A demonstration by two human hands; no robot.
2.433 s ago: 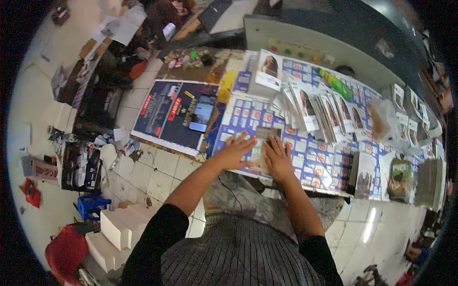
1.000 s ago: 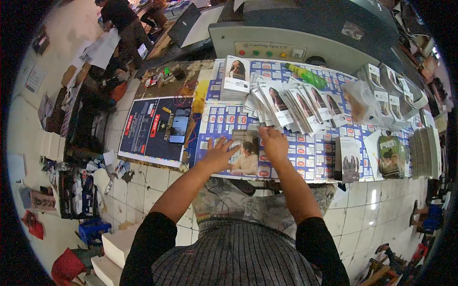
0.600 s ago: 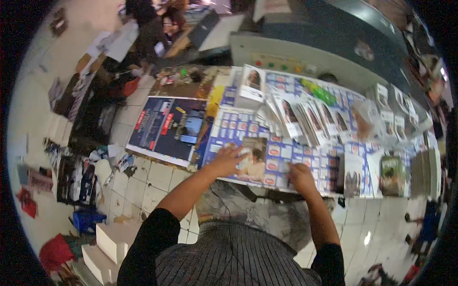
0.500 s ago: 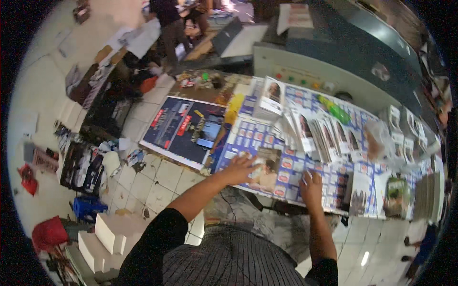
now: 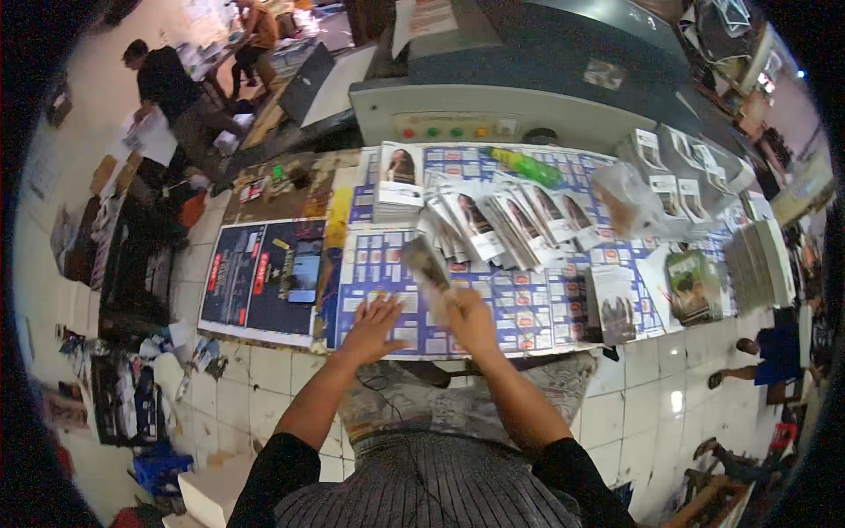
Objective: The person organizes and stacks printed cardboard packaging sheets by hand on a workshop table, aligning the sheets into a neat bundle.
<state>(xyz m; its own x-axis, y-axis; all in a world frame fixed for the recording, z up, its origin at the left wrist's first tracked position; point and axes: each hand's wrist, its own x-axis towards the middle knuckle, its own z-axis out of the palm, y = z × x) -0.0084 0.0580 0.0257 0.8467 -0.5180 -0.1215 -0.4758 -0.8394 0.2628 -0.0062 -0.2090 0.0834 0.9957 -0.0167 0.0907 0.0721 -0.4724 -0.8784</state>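
My right hand (image 5: 473, 319) grips a thin booklet (image 5: 426, 266) with a portrait cover and holds it tilted and motion-blurred just above the table. My left hand (image 5: 373, 322) lies beside it with fingers spread, resting on the blue-and-white printed sheets (image 5: 528, 308) that cover the table. Just beyond the lifted booklet is a fanned row of the same booklets (image 5: 503, 225). A squared stack of them (image 5: 400, 179) stands further back on the left.
A dark poster (image 5: 255, 275) with a phone (image 5: 304, 273) on it lies at the left. A green bottle (image 5: 528, 165), a plastic bag (image 5: 623, 199) and more stacks (image 5: 613, 304) (image 5: 692, 285) sit right. Behind stands a large grey machine (image 5: 528, 88). A person in black (image 5: 167, 86) works far left.
The booklet lay flat under my left hand; now my right hand has it lifted off the table. My left hand has slid off it onto the printed sheet.
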